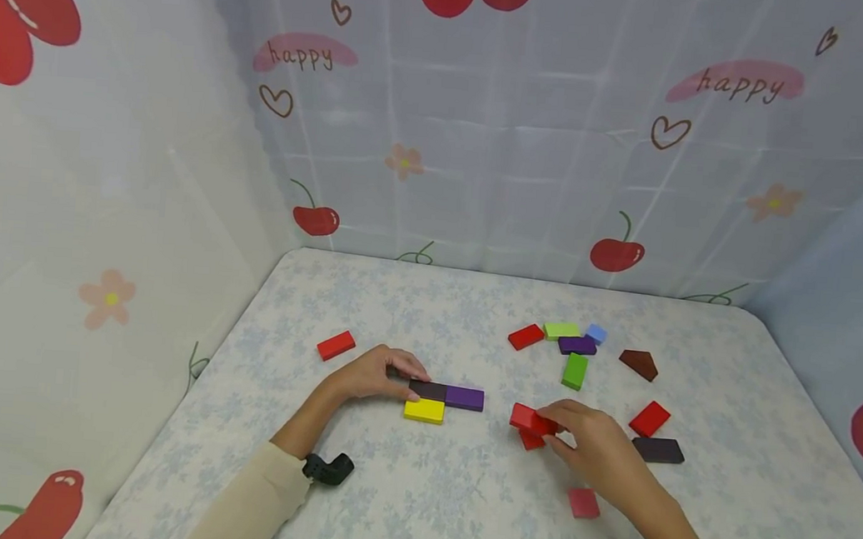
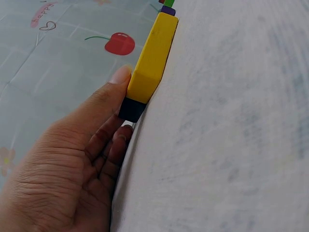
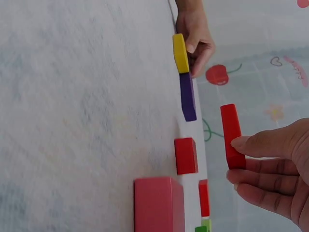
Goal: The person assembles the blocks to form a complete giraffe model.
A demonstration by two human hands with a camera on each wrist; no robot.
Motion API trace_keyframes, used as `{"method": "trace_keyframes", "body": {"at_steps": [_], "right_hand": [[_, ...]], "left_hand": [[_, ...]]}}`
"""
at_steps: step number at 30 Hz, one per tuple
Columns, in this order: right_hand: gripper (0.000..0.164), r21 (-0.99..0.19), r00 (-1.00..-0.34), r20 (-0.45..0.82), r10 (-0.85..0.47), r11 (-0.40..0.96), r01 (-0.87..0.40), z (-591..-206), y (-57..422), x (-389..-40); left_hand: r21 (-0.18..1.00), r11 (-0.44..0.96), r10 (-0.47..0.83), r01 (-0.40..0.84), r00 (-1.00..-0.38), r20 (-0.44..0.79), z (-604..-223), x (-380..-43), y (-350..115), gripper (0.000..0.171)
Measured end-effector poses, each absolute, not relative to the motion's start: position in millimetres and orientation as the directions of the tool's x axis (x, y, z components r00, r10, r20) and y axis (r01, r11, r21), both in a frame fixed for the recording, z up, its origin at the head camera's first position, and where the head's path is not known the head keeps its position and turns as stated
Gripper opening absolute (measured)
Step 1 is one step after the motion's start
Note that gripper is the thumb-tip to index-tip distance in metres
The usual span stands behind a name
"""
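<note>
My left hand [image 1: 373,374] pinches the far-left end of a black block [image 1: 427,390] lying on the table, thumb at the near side and fingers at the far side. Its thumb tip is right at the corner of a yellow block [image 1: 424,412], which lies along the black block's near side. A purple block [image 1: 465,399] continues the row to the right, end to end with the black one. To the right, my right hand [image 1: 593,448] holds a red block [image 3: 231,133] between thumb and fingers, raised above the table. Under it lies a second red block [image 3: 185,155], partly hidden in the head view.
A red block [image 1: 336,345] lies at the left. At the back right are a red block [image 1: 526,337], light green block [image 1: 562,331], purple block [image 1: 577,346], blue block [image 1: 596,334] and green block [image 1: 575,370]. Brown [image 1: 639,364], red, black and pink [image 1: 584,503] blocks surround the right hand.
</note>
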State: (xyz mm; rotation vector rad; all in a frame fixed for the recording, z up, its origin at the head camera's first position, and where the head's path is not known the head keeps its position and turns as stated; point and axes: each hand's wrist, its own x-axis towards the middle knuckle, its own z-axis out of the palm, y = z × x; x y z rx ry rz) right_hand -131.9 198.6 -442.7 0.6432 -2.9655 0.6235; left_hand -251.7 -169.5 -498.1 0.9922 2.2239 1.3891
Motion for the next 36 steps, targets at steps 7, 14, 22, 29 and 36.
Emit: {"method": "trace_keyframes", "body": {"at_steps": [7,14,22,29,36], "right_hand": [[0.039,-0.36,-0.9,0.102,-0.425,0.827,-0.431,-444,175,-124],[0.037,-0.363,-0.865,0.084,-0.495,0.793,-0.489,-450,154,-120],[0.032,-0.353,-0.854,0.048,-0.518,0.791,-0.5,-454,136,-125],[0.029,-0.349,-0.863,0.041,-0.504,0.802,-0.485,-461,127,-130],[0.03,-0.362,-0.892,0.025,-0.452,0.827,-0.429,-463,121,-134]], "left_hand": [[0.88,0.255,0.721,0.402,-0.685,0.104,-499,-253,-170,0.03],[0.879,0.251,0.726,0.406,-0.679,0.106,-496,-252,-170,0.031],[0.879,0.27,0.709,0.392,-0.699,0.093,-496,-251,-170,0.03],[0.877,0.269,0.713,0.397,-0.694,0.096,-495,-251,-170,0.031],[0.881,0.259,0.712,0.397,-0.694,0.103,-495,-251,-170,0.029]]}}
